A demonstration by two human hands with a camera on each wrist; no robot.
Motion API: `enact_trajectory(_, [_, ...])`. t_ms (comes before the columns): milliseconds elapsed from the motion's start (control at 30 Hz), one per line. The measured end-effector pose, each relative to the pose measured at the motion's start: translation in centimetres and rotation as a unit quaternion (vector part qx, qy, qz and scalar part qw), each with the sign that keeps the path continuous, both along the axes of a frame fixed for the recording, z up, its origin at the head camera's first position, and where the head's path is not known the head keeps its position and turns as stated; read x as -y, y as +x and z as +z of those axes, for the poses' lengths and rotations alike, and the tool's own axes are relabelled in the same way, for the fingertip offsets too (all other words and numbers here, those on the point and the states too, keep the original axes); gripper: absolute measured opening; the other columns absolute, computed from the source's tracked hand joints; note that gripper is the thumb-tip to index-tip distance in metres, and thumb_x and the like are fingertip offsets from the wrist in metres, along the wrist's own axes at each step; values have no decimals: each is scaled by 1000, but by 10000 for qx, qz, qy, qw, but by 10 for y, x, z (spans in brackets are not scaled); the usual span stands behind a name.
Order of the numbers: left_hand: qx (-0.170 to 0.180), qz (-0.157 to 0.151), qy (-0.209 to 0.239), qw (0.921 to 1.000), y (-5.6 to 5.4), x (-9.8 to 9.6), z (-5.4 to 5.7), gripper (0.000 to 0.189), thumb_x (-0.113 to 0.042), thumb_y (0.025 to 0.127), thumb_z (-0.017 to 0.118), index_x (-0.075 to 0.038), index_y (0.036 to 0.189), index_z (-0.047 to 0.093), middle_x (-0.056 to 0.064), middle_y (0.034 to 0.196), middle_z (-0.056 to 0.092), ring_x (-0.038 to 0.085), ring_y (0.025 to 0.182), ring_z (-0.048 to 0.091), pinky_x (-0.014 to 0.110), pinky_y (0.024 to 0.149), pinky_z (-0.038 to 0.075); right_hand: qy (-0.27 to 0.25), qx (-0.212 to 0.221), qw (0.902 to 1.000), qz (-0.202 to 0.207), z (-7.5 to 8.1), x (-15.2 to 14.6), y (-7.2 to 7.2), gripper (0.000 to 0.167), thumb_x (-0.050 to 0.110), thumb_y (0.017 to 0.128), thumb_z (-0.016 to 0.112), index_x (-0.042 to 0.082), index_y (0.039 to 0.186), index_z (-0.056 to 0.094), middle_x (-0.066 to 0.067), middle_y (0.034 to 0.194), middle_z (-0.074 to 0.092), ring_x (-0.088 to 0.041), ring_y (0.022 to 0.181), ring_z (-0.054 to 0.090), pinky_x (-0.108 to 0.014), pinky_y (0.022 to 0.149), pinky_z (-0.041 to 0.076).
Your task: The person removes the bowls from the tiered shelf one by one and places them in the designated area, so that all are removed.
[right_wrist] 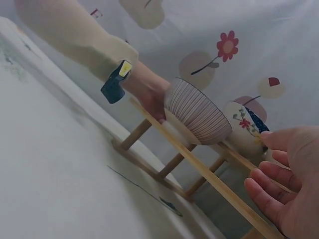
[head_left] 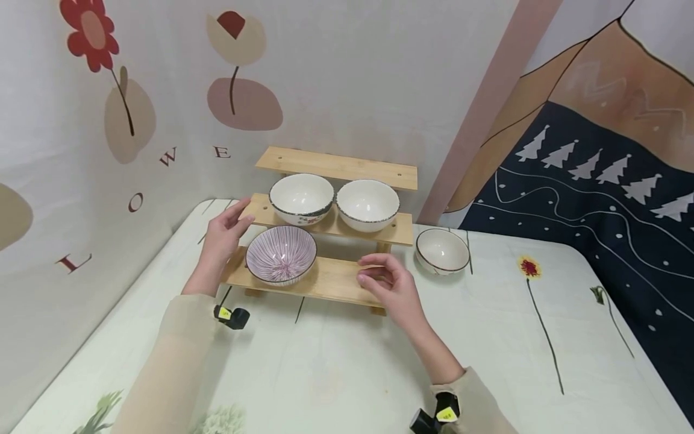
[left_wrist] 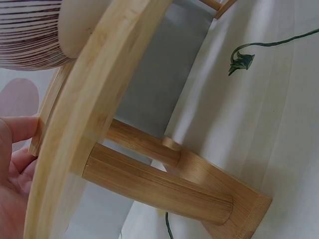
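A three-tier wooden rack (head_left: 338, 280) stands on the table against the back wall. My left hand (head_left: 221, 238) grips the left end of its middle board; in the left wrist view, fingertips (left_wrist: 25, 128) meet that board's end. Low on the rack, a purple-striped bowl (head_left: 281, 255) sits at the left of the bottom board. Two white bowls, a left one (head_left: 301, 196) with a floral outside and a right one (head_left: 368, 204), sit side by side on the middle board. My right hand (head_left: 393, 289) holds nothing, its fingers loosely bent over the bottom board's right end.
Right of the rack, a smaller cream bowl (head_left: 442, 250) with a dark rim sits on the table. The rack's top board (head_left: 336, 166) carries no bowl. A printed cloth wall (head_left: 347, 78) rises close behind. A flower-patterned cloth (head_left: 336, 361) covers the table.
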State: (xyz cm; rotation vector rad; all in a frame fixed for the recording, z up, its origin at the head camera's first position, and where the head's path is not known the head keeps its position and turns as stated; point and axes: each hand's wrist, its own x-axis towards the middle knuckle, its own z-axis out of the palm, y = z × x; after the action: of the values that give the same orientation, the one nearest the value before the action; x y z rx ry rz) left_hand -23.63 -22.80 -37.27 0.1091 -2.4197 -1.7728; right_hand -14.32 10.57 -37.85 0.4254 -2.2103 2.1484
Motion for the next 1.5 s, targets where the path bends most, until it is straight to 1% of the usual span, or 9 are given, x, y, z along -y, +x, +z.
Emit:
enact_trajectory(167, [34,3,14,10000,0,-1,0,55,-27,104,52,-17,155,35,5,164,26,28,153,25,45,126,29,33,-64,9999,79,0,4,0,33,-4,90,67,-6,121,58,-25,125,62,-10,100,66,-21,87,61])
enact_trajectory(300, [57,12,24,10000,0,-3,2,56,-28,104,52,-15,155,35,6,164,26,28,152,26,45,126,29,70,-30,9999,101,0,8,-1,32,-3,91,67,-4,122,59,-23,126,62,-14,102,67,-21,87,61])
enact_trajectory(533, [71,-3,72,9999,0,-3,2,56,-28,104,53,-16,155,36,6,164,27,29,151,29,45,125,30,66,-29,9998,160,2,17,-2,34,-2,90,68,-3,123,59,-22,128,63,-32,109,67,-21,87,61])
enact_trajectory(633, [91,8,38,10000,0,-3,2,56,-28,104,53,-17,155,35,6,164,27,29,152,28,45,125,30,69,-6,9998,213,3,21,-2,35,-2,90,68,-3,124,59,-22,131,62,-36,113,65,-21,89,60])
enact_trajectory(800, [151,67,5,9999,0,-1,1,56,-29,104,53,-20,155,35,4,164,26,28,152,27,45,126,29,64,73,9994,333,4,27,-3,38,-2,90,68,-3,127,58,-24,136,58,-37,119,63,-23,95,59])
enact_trajectory(1033, [109,72,-17,9999,-1,-1,0,55,-27,104,52,-19,155,35,4,164,26,28,152,28,45,126,30,133,234,9984,491,5,36,-3,47,0,90,69,0,135,55,-20,142,56,-34,125,61,-25,101,57])
enact_trajectory(1267, [42,50,-28,10000,-1,-1,0,55,-27,104,52,-18,155,35,5,164,27,28,152,27,45,125,30,-16,301,9975,638,7,45,-2,55,-2,89,69,2,140,51,-18,145,53,-37,129,57,-28,101,57])
enact_trajectory(1500, [89,84,-28,9999,0,-1,0,55,-27,104,52,-20,155,35,4,164,27,28,152,27,45,126,30,38,378,9967,715,6,53,-4,65,-3,88,70,5,147,45,-19,147,51,-37,133,54,-31,101,57])
